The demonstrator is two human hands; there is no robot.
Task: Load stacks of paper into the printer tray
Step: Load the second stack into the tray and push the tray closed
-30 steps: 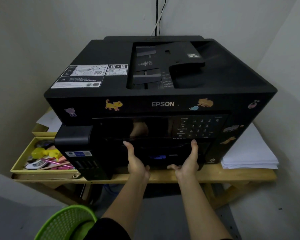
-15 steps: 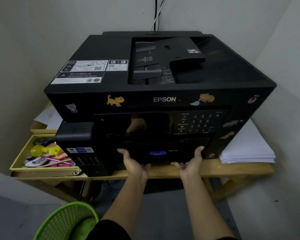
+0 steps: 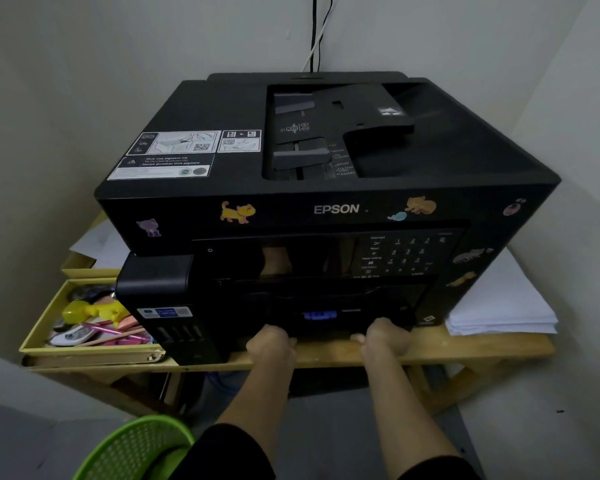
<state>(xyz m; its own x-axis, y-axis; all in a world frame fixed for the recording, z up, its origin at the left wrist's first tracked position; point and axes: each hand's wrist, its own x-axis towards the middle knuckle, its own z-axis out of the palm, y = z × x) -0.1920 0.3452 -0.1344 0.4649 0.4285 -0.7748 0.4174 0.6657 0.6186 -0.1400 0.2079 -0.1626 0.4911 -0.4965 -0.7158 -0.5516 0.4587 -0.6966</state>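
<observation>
A large black Epson printer (image 3: 326, 188) with cat stickers stands on a low wooden table (image 3: 482, 348). Its paper tray (image 3: 323, 317), with a blue tab in the middle, sits closed at the bottom of the front. My left hand (image 3: 271, 342) grips the tray's lower edge left of the tab, fingers curled under and hidden. My right hand (image 3: 383, 336) grips the same edge on the right, fingers also tucked under. A stack of white paper (image 3: 499, 306) lies on the table to the right of the printer.
A yellow box (image 3: 42, 327) of pens and small items sits left of the printer, with loose sheets (image 3: 97, 244) behind it. A green mesh basket (image 3: 132, 448) stands on the floor at lower left. Walls close in on both sides. Cables (image 3: 314, 32) run up the wall.
Both hands have dropped from the front panel, palms up and fingers spread, down to the tray's bottom edge and curled under it.
</observation>
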